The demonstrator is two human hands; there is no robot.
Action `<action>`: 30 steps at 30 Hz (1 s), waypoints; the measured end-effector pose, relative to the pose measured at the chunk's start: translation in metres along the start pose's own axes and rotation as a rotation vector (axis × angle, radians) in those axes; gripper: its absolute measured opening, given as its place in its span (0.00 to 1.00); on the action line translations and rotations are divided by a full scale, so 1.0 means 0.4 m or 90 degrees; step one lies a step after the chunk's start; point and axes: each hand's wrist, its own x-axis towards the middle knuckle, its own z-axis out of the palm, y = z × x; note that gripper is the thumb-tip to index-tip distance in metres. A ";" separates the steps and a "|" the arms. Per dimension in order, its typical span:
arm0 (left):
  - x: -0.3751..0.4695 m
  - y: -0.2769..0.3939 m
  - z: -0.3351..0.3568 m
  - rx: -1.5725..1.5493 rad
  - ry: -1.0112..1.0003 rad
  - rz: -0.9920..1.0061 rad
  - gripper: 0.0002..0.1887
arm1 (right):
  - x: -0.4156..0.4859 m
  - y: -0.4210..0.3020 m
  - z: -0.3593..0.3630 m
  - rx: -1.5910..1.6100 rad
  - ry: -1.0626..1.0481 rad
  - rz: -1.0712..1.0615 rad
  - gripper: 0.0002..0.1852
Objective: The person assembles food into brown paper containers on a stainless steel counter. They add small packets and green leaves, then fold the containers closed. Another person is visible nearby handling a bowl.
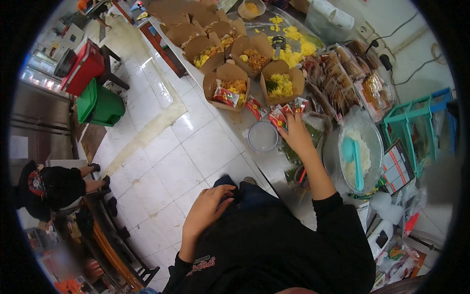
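My right hand (pixel 293 134) reaches over the metal counter, its fingers on several red-and-white sauce sachets (pixel 278 118); whether it grips one is unclear. Near my body, above the floor, my left hand (pixel 213 205) hangs empty with fingers loosely bent. Just beyond the sachets stands an open kraft food box (pixel 282 83) with yellow rice and some greens. Left of it, another open box (pixel 226 86) holds food with a sachet on top, and one more sachet (pixel 256 107) lies beside it. A round clear plastic tub (pixel 263 136) sits left of my right hand.
More filled boxes (pixel 203 54) line the counter's far part, near shredded yellow egg (pixel 303 47). Packaged food (pixel 337 81) lies at the right. A lined bowl of white rice (pixel 358 161) holds a turquoise scoop (pixel 355 158). People are at far left, beyond the tiled floor (pixel 183 161).
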 end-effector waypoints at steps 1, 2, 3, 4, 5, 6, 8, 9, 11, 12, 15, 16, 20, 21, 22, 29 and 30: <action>0.032 -0.025 -0.025 -0.049 -0.009 -0.005 0.15 | 0.014 0.000 0.012 -0.008 -0.014 0.031 0.29; 0.070 -0.052 -0.054 -0.094 -0.019 -0.007 0.15 | 0.026 -0.002 0.023 -0.013 -0.023 0.065 0.30; 0.109 -0.078 -0.084 -0.138 -0.036 -0.013 0.15 | 0.035 -0.006 0.034 -0.009 -0.012 0.085 0.32; 0.151 -0.107 -0.110 -0.131 -0.050 0.005 0.15 | 0.038 -0.008 0.040 0.043 -0.001 0.092 0.31; 0.188 -0.132 -0.139 -0.126 -0.072 0.016 0.15 | 0.032 -0.016 0.049 0.053 -0.027 0.111 0.30; 0.247 -0.160 -0.183 -0.106 -0.089 0.040 0.15 | 0.043 -0.018 0.051 0.073 -0.006 0.087 0.29; 0.343 -0.203 -0.287 -0.061 -0.137 0.107 0.13 | 0.046 -0.028 0.053 0.118 0.018 0.092 0.24; 0.385 -0.214 -0.336 -0.032 -0.160 0.129 0.12 | 0.047 -0.032 0.052 0.109 0.014 0.112 0.23; 0.470 -0.224 -0.436 -0.082 -0.155 0.141 0.12 | 0.054 -0.037 0.043 0.112 0.036 0.149 0.21; 0.519 -0.227 -0.482 -0.106 -0.163 0.144 0.12 | 0.057 -0.039 0.040 0.076 0.062 0.139 0.19; 0.640 -0.231 -0.586 -0.149 -0.165 0.148 0.12 | 0.055 -0.049 0.020 0.204 0.042 0.256 0.19; 0.672 -0.231 -0.603 -0.142 -0.142 0.172 0.12 | 0.048 -0.054 0.009 0.180 0.048 0.261 0.19; 0.766 -0.228 -0.631 -0.218 -0.147 0.206 0.09 | -0.002 -0.116 -0.056 0.231 0.093 0.368 0.18; 0.779 -0.224 -0.626 -0.250 -0.162 0.212 0.09 | -0.011 -0.140 -0.074 0.353 0.076 0.418 0.17; 0.788 -0.217 -0.619 -0.261 -0.188 0.217 0.08 | -0.016 -0.165 -0.096 0.467 0.066 0.453 0.16; 0.771 -0.086 -0.461 -0.309 -0.394 0.284 0.18 | 0.112 -0.310 -0.109 0.692 -0.027 0.207 0.15; 0.773 -0.071 -0.446 -0.240 -0.384 0.326 0.18 | 0.128 -0.325 -0.097 0.706 -0.024 0.206 0.15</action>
